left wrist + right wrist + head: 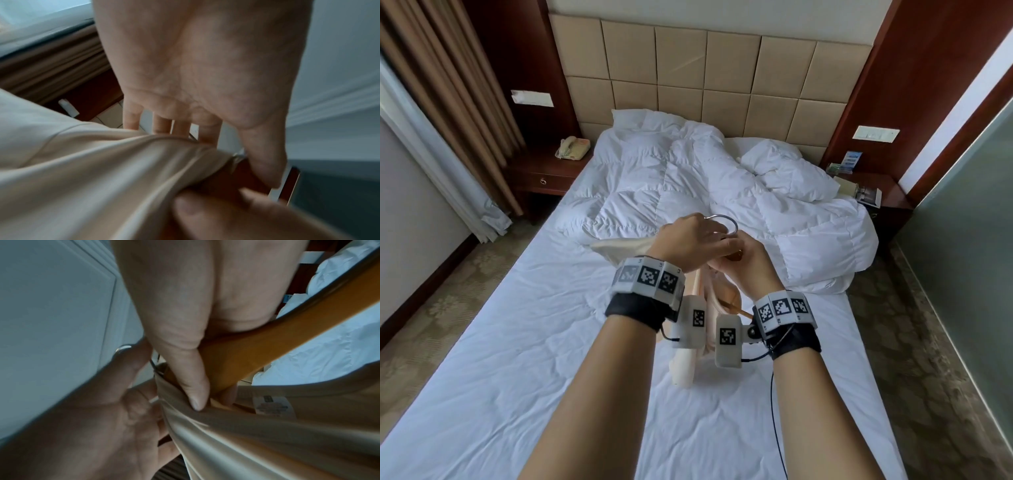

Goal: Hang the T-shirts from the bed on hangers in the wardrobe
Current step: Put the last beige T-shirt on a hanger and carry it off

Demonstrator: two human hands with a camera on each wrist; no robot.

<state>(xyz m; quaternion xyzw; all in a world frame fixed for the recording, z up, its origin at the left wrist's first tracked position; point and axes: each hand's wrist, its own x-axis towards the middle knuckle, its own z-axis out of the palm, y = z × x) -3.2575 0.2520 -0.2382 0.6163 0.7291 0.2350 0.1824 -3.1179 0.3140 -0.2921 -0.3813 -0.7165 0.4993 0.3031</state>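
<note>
The bed (544, 359) has a white sheet, wrinkled and bare over its near half. A white duvet (722, 192) lies bunched in a heap across the far half, spilling over the right edge, with a pillow (640, 120) at the headboard behind it. A beige T-shirt (619, 247) touches the sheet just in front of the duvet.

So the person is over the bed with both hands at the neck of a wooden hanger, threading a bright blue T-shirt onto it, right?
Not quite: the T-shirt is beige, not blue, as the right wrist view shows. The rest holds: both the left hand and right hand work at the neck of the wooden hanger above the bed.
</note>
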